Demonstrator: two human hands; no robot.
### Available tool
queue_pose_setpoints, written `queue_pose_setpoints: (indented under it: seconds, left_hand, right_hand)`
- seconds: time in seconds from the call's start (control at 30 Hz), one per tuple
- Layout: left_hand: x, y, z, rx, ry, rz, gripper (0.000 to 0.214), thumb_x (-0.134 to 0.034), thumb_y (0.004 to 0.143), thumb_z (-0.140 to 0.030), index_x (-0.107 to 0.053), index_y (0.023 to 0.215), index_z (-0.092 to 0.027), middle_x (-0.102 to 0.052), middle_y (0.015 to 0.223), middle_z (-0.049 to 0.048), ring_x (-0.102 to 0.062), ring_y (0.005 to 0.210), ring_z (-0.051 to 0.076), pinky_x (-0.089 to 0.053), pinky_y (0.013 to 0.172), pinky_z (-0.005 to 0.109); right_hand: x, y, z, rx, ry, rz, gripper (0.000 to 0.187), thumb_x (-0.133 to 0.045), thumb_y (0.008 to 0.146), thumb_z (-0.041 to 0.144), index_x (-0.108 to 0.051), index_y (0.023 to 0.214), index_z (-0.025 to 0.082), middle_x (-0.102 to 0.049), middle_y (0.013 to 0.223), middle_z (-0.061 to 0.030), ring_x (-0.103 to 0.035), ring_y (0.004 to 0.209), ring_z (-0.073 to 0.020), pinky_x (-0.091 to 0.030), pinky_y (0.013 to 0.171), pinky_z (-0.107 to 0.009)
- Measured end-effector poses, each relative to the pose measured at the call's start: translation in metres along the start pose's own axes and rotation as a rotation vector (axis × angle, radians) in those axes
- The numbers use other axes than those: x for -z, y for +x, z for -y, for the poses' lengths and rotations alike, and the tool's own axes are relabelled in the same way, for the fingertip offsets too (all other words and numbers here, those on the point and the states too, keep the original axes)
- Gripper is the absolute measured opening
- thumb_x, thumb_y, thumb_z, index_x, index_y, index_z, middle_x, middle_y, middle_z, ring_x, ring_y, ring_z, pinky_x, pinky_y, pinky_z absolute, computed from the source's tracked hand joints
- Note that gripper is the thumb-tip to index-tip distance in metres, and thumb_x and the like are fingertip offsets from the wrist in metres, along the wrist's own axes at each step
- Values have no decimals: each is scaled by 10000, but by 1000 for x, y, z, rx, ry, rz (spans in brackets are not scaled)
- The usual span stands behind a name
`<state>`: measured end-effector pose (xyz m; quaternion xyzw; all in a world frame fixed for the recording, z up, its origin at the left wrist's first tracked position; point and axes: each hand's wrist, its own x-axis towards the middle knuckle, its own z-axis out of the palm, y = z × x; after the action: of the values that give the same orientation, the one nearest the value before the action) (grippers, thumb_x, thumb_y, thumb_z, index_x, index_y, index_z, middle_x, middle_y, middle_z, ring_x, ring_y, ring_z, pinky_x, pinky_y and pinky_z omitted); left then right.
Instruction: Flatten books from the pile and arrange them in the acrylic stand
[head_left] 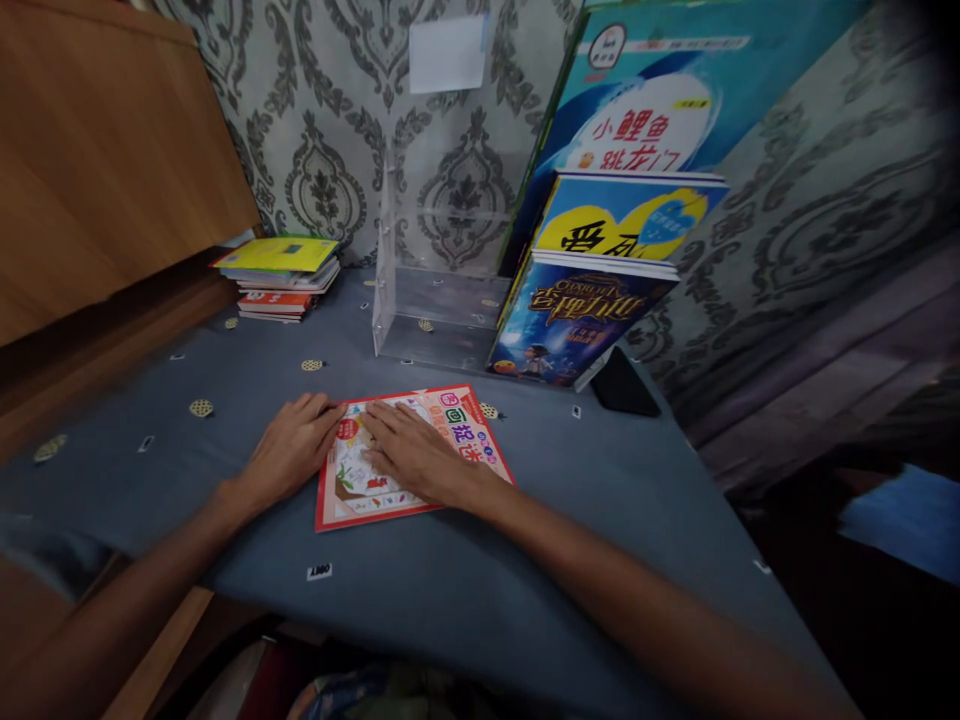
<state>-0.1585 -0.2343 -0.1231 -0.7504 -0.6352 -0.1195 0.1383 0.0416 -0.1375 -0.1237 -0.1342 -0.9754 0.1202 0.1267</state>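
A thin red-bordered picture book (465, 425) lies flat on the grey-blue cloth of the table (600, 500). My right hand (412, 452) rests palm down on its cover with the fingers stretched out. My left hand (294, 445) lies on the cloth at the book's left edge, its fingertips touching the top left corner. Neither hand holds anything.
A clear acrylic stand (435, 300) sits behind the book. Three large picture books (592, 300) lean against the wall at the right, with a dark object (622, 385) beneath them. A stack of books (281, 275) lies at the back left beside a wooden panel (105, 150).
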Motion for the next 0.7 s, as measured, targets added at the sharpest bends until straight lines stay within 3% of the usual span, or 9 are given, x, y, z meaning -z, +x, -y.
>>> queue_pose_setpoints:
  seconds: [0.2,0.33,0.43,0.6,0.7]
  left_hand:
    - [0,-2,0,36,-56,7,358,-364,1016,-293,-669,1168,-183,-650,1049,111,-570,933,255,-497,813,404]
    - [2,0,4,46,-177,2,388,-357,1013,-343,-677,1195,-218,-657,1049,96,-590,935,245,-513,843,397]
    - [6,4,16,83,-275,31,412,-350,999,-366,-684,1199,-230,-691,1039,82,-628,946,237,-518,874,383]
    - [14,11,38,246,-545,133,466,-372,958,-391,-589,1329,-211,-756,1090,67,-690,989,249,-529,871,383]
    - [14,11,43,284,-707,117,486,-399,955,-423,-548,1347,-177,-770,1061,91,-708,974,246,-534,881,388]
  right_hand:
    - [9,-35,-31,-162,-27,-17,527,-443,1027,384,-467,1447,68,-454,1522,-221,-397,1449,-299,-330,1199,-510]
    - [17,-64,-56,-333,-93,-118,488,-429,1020,353,-500,1431,99,-487,1500,-214,-432,1425,-317,-378,1155,-555]
    - [22,-76,-65,-332,-139,-134,452,-434,1010,323,-521,1410,133,-522,1480,-184,-485,1385,-304,-403,1135,-543]
    - [25,-60,-49,-333,-249,-141,388,-449,989,224,-585,1323,80,-607,1373,-219,-511,1341,-353,-361,1130,-603]
    - [22,-34,-30,-228,-209,-68,349,-459,989,177,-599,1295,85,-629,1346,-205,-537,1309,-325,-388,1120,-542]
